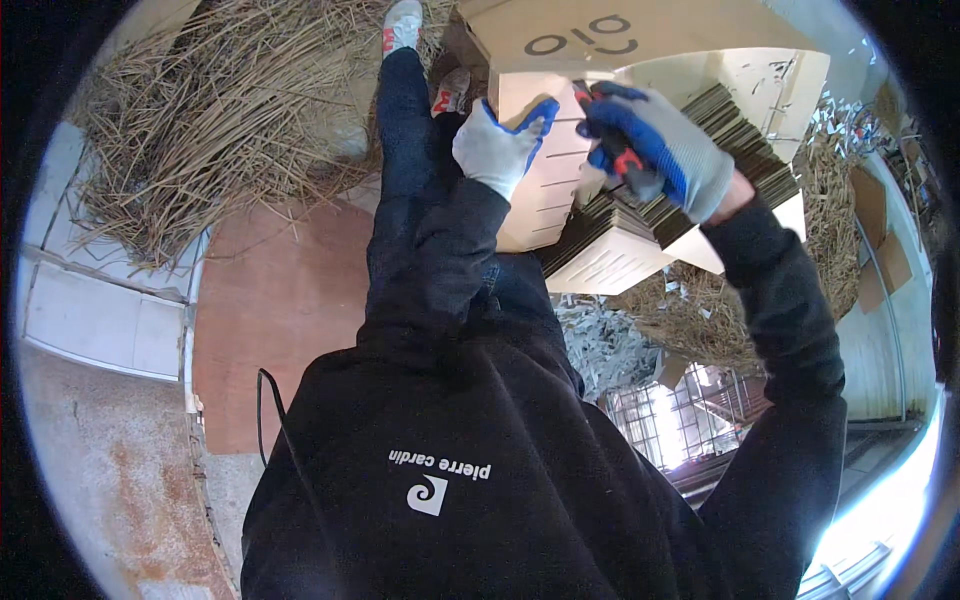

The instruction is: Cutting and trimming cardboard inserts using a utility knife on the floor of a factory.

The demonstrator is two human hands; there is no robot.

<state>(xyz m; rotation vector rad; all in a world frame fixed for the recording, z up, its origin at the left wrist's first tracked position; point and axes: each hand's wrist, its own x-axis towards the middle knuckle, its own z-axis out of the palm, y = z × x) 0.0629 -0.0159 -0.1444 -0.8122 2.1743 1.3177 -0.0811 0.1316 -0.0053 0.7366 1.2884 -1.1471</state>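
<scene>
My left hand (pixel 493 148), in a grey glove with blue fingertips, grips the top edge of a pale folded cardboard piece (pixel 545 200) held upright in front of my legs. My right hand (pixel 668 145), gloved the same way, is closed around a small red and black tool (pixel 622 160) right next to that piece. Under the right hand lies a stack of flattened cardboard sheets (pixel 700 210), seen edge-on. The tool's tip is hidden between the two hands.
A large cardboard box (pixel 600 35) stands just beyond the hands. Dry straw (pixel 220 110) is piled at the left and more straw (pixel 700 310) lies at the right. A plywood board (pixel 270 320) covers the floor, with shredded paper (pixel 600 350) and a wire cage (pixel 680 420) at lower right.
</scene>
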